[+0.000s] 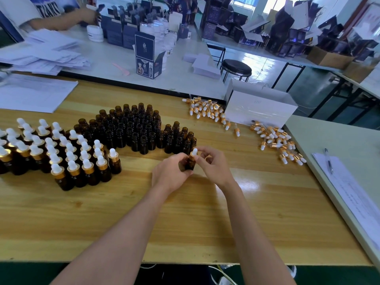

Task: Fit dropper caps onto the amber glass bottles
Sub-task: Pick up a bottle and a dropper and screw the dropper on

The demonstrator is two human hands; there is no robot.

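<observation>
**Amber bottle (190, 164) with dropper cap (194, 153) held in both hands**

The amber bottle is upright over the wooden table (185, 223); whether its base touches the surface cannot be told. The left hand (170, 171) wraps curled fingers round the bottle body. The right hand (213, 165) pinches the gold collar of the dropper cap, which sits on the neck, white bulb up. Just behind the grip stands a cluster of uncapped bottles (133, 128). Left of the grip stand capped bottles (51, 149). Behind and right of it lie loose caps (277, 142), near a white box (261, 108).
</observation>
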